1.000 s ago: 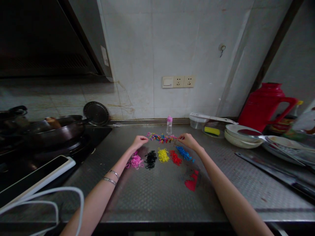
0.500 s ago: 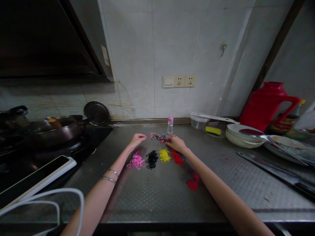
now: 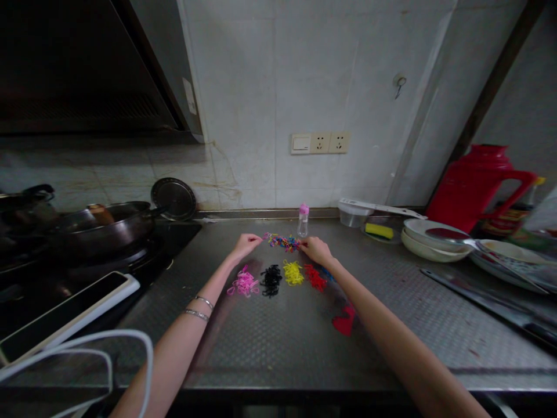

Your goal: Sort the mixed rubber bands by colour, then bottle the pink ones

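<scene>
A loose pile of mixed-colour small rubber bands point(image 3: 284, 242) lies on the steel counter between my hands. At its left end, my left hand point(image 3: 246, 246) is closed in a pinch, fingertips on a pink rubber band point(image 3: 266, 235). My right hand point(image 3: 316, 250) has its fingers closed together at the pile's right end; what they hold is too small to tell. Nearer me are sorted heaps of bands: pink point(image 3: 244, 283), black point(image 3: 272, 281), yellow point(image 3: 293, 273) and red point(image 3: 315, 277). A blue heap point(image 3: 327, 275) is partly hidden by my right wrist.
Behind the pile stands a small clear bottle with a pink cap point(image 3: 303, 219). A red heart-shaped piece point(image 3: 343, 322) lies by my right forearm. Bowls point(image 3: 430, 247), a yellow sponge point(image 3: 379, 231) and a red thermos point(image 3: 474, 188) are rightward; a pan point(image 3: 108, 229) and white cable point(image 3: 148, 354) leftward.
My left hand has come slightly closer to the pink band at the pile's left end. My right hand has shifted slightly at the right end. The whole view has moved a little.
</scene>
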A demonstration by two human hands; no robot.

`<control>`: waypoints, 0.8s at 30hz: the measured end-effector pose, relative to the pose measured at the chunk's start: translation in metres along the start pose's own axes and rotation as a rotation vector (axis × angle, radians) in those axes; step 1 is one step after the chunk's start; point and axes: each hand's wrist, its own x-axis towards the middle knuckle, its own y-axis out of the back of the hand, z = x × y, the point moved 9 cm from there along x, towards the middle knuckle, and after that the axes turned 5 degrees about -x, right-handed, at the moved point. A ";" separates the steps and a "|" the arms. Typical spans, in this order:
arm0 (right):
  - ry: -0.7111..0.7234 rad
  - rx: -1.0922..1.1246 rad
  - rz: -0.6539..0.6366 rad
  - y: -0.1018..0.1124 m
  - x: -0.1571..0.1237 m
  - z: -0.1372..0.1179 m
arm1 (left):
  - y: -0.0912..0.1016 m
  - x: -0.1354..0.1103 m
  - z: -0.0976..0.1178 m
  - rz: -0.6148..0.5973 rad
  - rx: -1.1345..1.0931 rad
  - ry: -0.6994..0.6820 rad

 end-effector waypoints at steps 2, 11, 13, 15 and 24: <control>-0.026 0.072 0.022 0.004 0.001 0.007 | -0.001 0.000 -0.001 -0.012 0.005 0.001; 0.161 0.483 -0.003 0.033 -0.024 0.022 | -0.007 0.000 -0.004 -0.047 -0.009 0.002; 0.232 0.548 -0.090 0.033 -0.036 0.017 | -0.010 -0.001 -0.005 -0.060 -0.001 0.004; 0.275 0.580 -0.151 0.032 -0.045 0.013 | -0.012 -0.001 -0.004 -0.069 0.011 0.002; 0.343 0.577 -0.232 0.022 -0.054 0.010 | -0.015 -0.004 -0.001 -0.087 0.072 0.009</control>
